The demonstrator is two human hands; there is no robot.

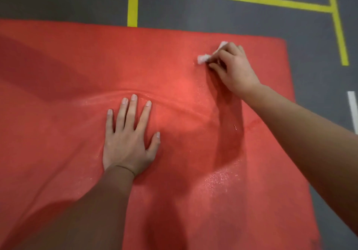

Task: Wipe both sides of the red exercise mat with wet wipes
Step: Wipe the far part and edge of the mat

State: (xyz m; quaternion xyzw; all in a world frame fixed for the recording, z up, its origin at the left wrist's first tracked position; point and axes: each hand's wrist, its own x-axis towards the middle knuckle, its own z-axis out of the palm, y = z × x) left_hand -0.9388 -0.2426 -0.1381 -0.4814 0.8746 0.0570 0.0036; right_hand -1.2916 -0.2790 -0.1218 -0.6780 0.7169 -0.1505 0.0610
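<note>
On one mat (58, 98): two hands (127, 143) (234, 69), one wipe (202, 58).

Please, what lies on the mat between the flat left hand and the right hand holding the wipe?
Nothing loose: the head view shows only bare red mat between the left hand and the right hand with its wipe, crossed by a curved wrinkle.

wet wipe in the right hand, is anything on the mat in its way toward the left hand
No loose object. The wet wipe, pinched in the right hand, sits directly on the red mat. Only a shallow curved ripple in the mat crosses that path, just beyond the left hand, which presses flat.
</note>
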